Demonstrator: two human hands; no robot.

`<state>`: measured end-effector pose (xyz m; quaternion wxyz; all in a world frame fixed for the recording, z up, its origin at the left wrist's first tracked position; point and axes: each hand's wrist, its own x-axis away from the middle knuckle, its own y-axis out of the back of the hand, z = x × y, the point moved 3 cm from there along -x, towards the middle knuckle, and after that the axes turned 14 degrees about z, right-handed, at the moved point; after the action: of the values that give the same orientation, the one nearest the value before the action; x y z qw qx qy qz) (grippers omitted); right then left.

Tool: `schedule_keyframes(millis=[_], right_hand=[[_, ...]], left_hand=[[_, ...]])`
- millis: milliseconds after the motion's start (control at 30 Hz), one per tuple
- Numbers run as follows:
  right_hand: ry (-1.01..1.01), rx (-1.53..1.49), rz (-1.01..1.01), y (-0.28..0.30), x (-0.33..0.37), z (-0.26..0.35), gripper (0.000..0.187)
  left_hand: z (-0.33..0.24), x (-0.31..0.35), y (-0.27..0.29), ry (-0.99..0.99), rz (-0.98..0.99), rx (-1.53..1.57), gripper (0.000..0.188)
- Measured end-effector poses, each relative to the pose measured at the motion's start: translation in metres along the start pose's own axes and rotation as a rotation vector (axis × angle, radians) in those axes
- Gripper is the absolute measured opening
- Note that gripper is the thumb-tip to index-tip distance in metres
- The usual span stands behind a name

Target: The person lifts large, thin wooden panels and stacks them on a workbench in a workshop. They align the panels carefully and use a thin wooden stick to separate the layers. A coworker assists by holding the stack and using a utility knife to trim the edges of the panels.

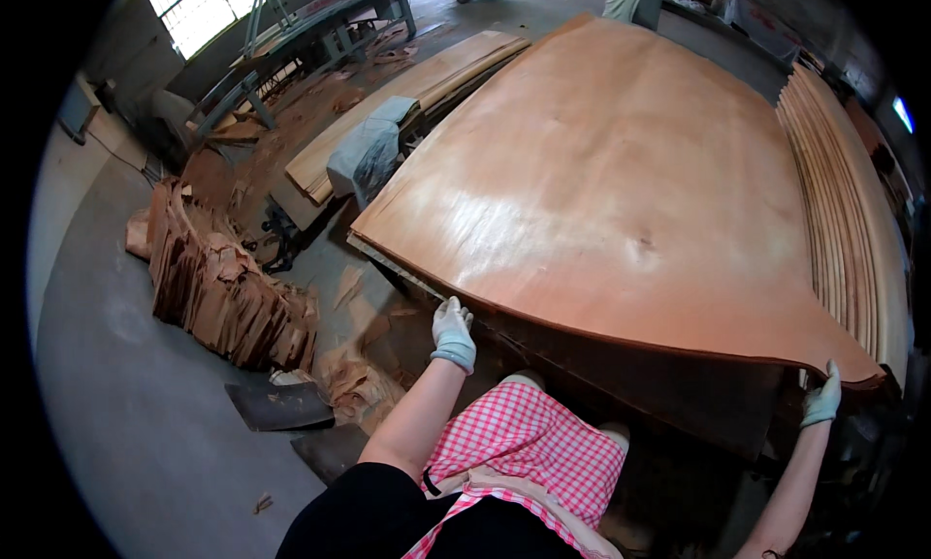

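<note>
A large, thin reddish-brown wood veneer sheet [601, 191] lies over a wide stack in front of me, its near edge bowed and its surface partly shiny. My left hand [452, 334], in a pale glove, is closed at the sheet's near edge, left of the middle. At the near right corner my right hand [821, 400], gloved too, pinches the edge, with the thumb up and the other fingers partly hidden below. Between the hands the edge hangs over a dark gap.
On the right stands a tall stack of wavy-edged veneer [839, 210]. Long pale boards [427, 84] and a grey cloth [373, 142] lie to the left. A bundle of brown veneer scraps [228, 287] sits on the floor, with a metal-framed table [320, 26] farther back.
</note>
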<state>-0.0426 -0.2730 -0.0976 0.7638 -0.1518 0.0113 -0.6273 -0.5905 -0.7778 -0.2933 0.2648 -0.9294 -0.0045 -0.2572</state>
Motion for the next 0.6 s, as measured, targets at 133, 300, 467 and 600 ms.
schedule_keyframes(millis=[133,300,467,600], right_hand=[[0.057,-0.026,0.020,0.001,-0.008,0.003,0.039],[-0.029,-0.147,-0.095,0.053,0.029,-0.097,0.051],[-0.164,-0.136,-0.200,0.064,0.075,-0.180,0.069],[-0.314,-0.153,-0.188,0.112,0.072,-0.226,0.092]], left_hand=[[0.006,-0.033,-0.011,0.121,0.075,0.123,0.030],[-0.008,-0.077,-0.007,0.303,-0.028,0.188,0.050],[-0.029,-0.076,-0.007,0.201,0.068,-0.779,0.045],[-0.017,-0.097,-0.015,0.157,0.351,0.072,0.051]])
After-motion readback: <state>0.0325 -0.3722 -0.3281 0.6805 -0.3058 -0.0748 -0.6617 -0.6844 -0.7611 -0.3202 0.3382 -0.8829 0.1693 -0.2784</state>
